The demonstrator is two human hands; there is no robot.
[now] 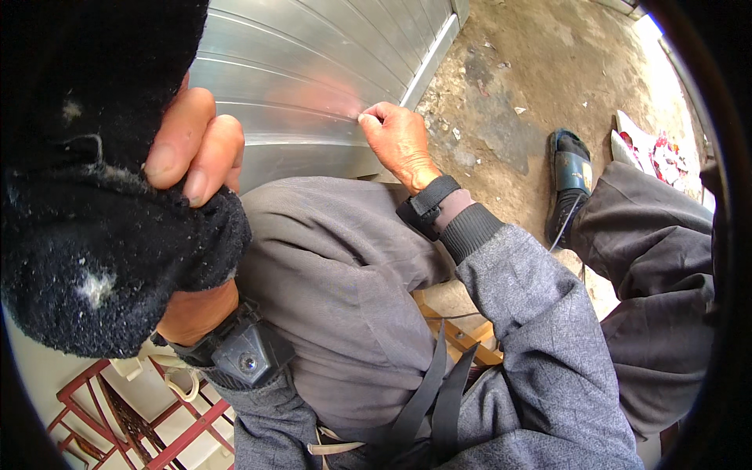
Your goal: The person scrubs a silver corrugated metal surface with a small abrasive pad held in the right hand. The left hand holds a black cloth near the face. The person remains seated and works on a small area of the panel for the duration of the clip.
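On the left, close to the camera, a black fuzzy cloth item (117, 252) with pale lint on it fills much of the view. My left hand (197, 147) grips it, fingers bent over a fold; the cloth covers most of the palm and the thumb. A strapped-on camera (249, 355) sits on the left wrist. My right hand (396, 141) is at the lower part of a ribbed silvery metal panel (294, 70), its thumb and index fingertip pinched together. Whether something tiny is between them cannot be made out. A black band (432, 197) circles that wrist.
Bits of litter lie on the rough concrete floor (517, 76). A slippered foot (568, 164) rests there, near red-and-white wrapping (652, 153). A red metal frame (188, 435) stands lower left. Beneath my legs shows a wooden piece (458, 338), with dark straps (446, 388) hanging nearby.
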